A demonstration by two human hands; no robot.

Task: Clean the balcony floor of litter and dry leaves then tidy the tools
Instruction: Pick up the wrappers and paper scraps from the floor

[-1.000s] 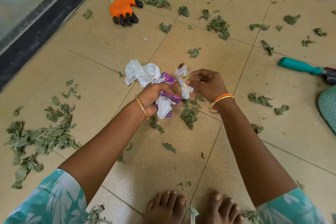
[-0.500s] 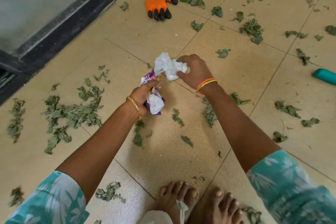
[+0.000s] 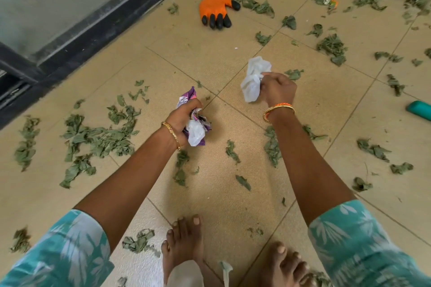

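Litter gathered in both hands above the leaf-strewn floor [image 3: 210, 58]

Left hand [image 3: 180, 119] fingers clench crumpled wrappers [image 3: 196, 128]; right hand [image 3: 278, 88] fingers pinch white plastic [image 3: 253, 79].

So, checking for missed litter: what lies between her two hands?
Head view: bare tile between left hand and right hand, crossed by a grout line.

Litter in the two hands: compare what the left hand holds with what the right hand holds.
The left hand grips a mixed bunch of purple printed wrapper and white plastic; the right hand pinches only a crumpled white plastic piece. The left bunch is squeezed in the fist, sticking out at both ends; the right piece hangs freely beside the fingers. The left bunch sits nearer the person, the right piece farther out. Both are crumpled litter held above the tiled floor.
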